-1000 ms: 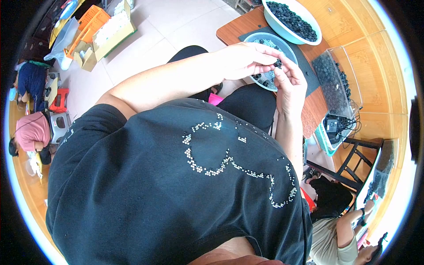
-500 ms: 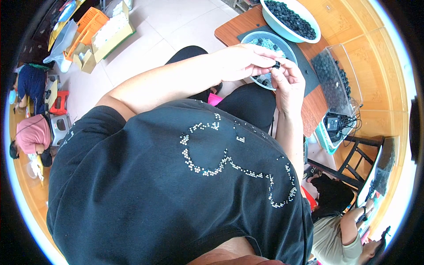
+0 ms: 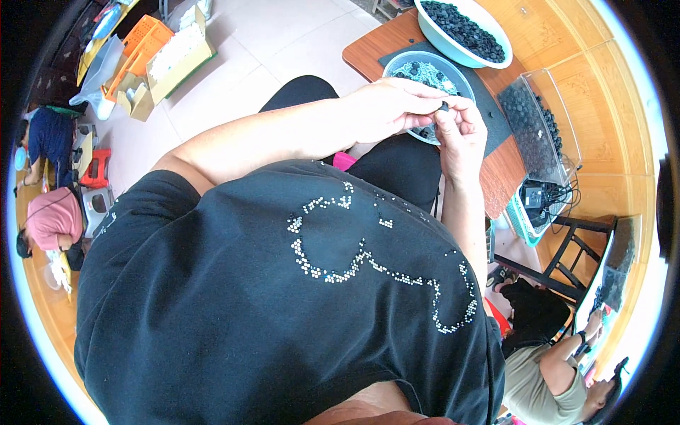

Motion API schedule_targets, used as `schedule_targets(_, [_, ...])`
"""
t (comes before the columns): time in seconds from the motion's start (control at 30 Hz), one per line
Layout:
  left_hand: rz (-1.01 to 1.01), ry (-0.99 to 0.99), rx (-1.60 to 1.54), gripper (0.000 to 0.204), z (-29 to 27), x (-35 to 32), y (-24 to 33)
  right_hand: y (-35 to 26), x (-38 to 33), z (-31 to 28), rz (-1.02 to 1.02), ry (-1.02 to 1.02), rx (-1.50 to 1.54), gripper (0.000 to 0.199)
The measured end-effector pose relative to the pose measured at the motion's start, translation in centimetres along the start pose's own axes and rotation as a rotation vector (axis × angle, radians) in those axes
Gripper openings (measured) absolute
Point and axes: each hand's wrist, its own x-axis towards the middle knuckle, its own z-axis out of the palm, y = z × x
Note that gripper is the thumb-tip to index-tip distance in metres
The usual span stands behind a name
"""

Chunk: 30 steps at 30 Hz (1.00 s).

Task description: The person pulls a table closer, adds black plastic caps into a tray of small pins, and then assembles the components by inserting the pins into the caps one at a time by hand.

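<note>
A black shirt (image 3: 283,297) with shiny little beads fills the near part of the picture. Past it, the left hand (image 3: 386,110) and the right hand (image 3: 460,134) meet over the lap. The fingers (image 3: 432,106) of both hands pinch one small black piece (image 3: 445,108) between them, tight. Just behind the hands sits a blue bowl (image 3: 453,71) on the brown counter (image 3: 375,46), with pale bits and black pieces inside. Farther back is a big bowl (image 3: 439,39) full of black pieces. To the right stands a clear box (image 3: 542,131) of them too.
</note>
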Motion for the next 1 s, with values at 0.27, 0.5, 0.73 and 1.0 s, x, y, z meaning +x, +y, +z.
schedule_targets(0.27, [0.031, -0.022, 0.054, 0.032, 1.1, -0.3, 0.1, -0.2, -0.1, 0.1, -0.079, -0.011, 0.011, 0.017])
schedule_targets(0.5, [0.017, 0.066, 0.012, 0.033, -0.1, 0.1, 0.6, -0.1, -0.2, 0.2, -0.042, 0.043, -0.102, 0.02])
schedule_targets(0.73, [-0.004, 0.23, 0.062, 0.032, -6.2, -0.1, 1.4, 2.8, 2.0, -2.9, 0.253, 0.26, -0.244, 0.017])
schedule_targets(1.0, [-0.181, 0.257, 0.077, 0.03, -7.0, 0.5, 1.1, -5.1, 8.6, -16.6, -0.113, 0.926, 0.096, 0.017])
